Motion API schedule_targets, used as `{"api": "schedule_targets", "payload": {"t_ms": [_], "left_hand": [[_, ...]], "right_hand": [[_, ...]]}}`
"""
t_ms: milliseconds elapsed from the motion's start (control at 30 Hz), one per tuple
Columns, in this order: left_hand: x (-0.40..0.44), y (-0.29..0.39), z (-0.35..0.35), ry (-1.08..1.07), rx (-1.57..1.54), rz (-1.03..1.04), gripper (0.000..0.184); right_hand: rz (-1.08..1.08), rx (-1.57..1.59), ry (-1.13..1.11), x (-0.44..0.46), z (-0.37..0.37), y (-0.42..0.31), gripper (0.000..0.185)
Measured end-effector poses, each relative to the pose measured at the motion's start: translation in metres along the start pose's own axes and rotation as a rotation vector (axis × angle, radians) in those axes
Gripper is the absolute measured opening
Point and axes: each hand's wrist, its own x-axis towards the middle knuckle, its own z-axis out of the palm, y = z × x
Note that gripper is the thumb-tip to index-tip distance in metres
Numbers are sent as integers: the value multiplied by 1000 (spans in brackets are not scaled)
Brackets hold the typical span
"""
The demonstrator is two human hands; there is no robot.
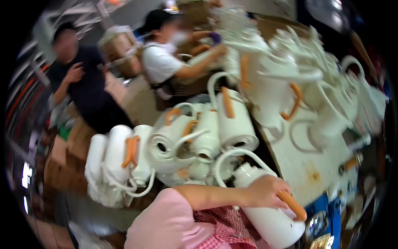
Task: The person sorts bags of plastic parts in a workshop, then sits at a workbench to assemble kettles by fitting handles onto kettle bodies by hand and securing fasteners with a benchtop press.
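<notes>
My left hand (268, 191) comes across from the pink sleeve (166, 213) and is closed around the orange handle (292, 205) of a white jug (271, 228). The jug leans against the red checked apron (228, 226), its neck towards the table and its rounded base at lower right. A curved white hoop (244, 152) rises from its neck. My right hand is not in view. Just beyond the held jug, more white jugs with orange handles lie on their sides, among them one jug (236, 122) with its dark opening facing me.
Several white jugs (273, 91) stand upright on the white table (300, 166) at right. Other jugs (120, 153) lie at left. A co-worker (161, 62) in a white top reaches over a basket; another person (85, 83) stands behind. Cardboard boxes (68, 162) are stacked at left.
</notes>
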Motion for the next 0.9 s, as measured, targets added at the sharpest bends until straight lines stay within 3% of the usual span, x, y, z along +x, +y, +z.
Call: {"api": "schedule_targets", "payload": {"t_ms": [100,133,167,233,400,667,900], "left_hand": [[0,-3,0,-40,-17,71,41],[-2,-13,2,16,-11,139,38],[-3,-9,1,-4,-100,26,39],[7,5,-1,-1,-5,57,42],[5,8,-8,-37,-45,-95,38],[8,3,-10,-5,-19,-24,42],[12,2,-11,1,-43,47,43]], "right_hand": [[-6,275,165,-36,-7,-42,29],[44,273,177,-41,-24,-100,25],[38,346,206,-38,-36,-148,17],[-17,656,160,-23,-52,-207,4],[-149,789,73,34,-36,-247,11],[-218,808,-149,67,-13,-272,14],[-211,687,-126,69,-19,-280,11]]}}
